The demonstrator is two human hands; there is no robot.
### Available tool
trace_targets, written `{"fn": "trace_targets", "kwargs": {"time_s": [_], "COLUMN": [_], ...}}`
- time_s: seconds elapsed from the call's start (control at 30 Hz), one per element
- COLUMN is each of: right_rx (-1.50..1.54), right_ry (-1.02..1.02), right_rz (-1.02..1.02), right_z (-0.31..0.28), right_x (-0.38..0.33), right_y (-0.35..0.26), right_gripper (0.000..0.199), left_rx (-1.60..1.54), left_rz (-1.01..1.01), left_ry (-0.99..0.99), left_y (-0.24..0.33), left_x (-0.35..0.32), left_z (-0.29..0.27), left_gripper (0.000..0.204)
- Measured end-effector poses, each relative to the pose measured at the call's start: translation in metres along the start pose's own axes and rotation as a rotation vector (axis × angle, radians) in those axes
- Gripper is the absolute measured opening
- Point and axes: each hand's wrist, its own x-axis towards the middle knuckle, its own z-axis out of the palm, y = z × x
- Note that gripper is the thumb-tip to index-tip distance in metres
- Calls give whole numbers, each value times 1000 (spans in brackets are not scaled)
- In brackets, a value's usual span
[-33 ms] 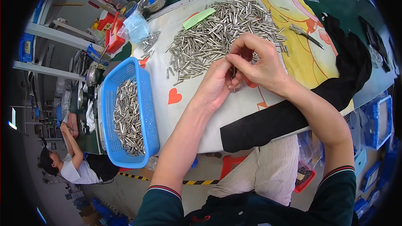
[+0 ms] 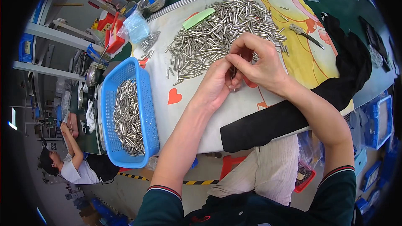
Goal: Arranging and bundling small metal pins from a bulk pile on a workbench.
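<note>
In the head view, the only view here, nothing has visibly shifted since the earlier picture: the hands, the loose parts and the basket all match, so the handling at the fingertips seems to be at the same point. The left hand (image 2: 215,81) is curled narrow, its fingers bent in toward the palm, and it appears to hold a slim metal pin (image 2: 234,90), of which little more than a bright end shows below the fingers. The right hand (image 2: 261,60) comes in from the other side with its thumb and forefinger drawn close together at the left hand's thumb tip; what lies between them is hidden, so I cannot tell whether they grip the same pin. Both hands are raised in front of the near edge of a broad heap of metal pins (image 2: 234,21), which lies loose on a printed cloth (image 2: 165,119) with a green paper strip (image 2: 199,19) on top. To the left of the hands stands a blue perforated basket (image 2: 150,113) with many similar short pins (image 2: 127,117) inside. Right of the heap lies a dark-bladed hand tool (image 2: 312,39), well apart from the fingers, and a black fabric sleeve (image 2: 268,127) stretches along the near edge, passing beneath the right forearm.
</note>
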Motion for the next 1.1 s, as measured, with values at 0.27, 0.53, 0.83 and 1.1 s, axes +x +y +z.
{"fn": "trace_targets", "kwargs": {"time_s": [0.27,0.53,0.83,1.1], "right_rx": [-28,-41,-49,-68], "right_ry": [-2,-4,-6,-3], "right_rz": [1,0,-9,-23], "right_z": [-1,-1,-1,0], "right_x": [0,1,0,0], "right_y": [0,1,1,2], "right_gripper": [12,13,12,12], "left_rx": [19,32,46,29], "left_rz": [-2,-1,0,-9], "left_ry": [-11,-15,-7,-21], "left_y": [1,1,1,0], "left_x": [0,1,-1,0], "left_z": [2,2,4,2], "left_gripper": [21,20,21,21]}}
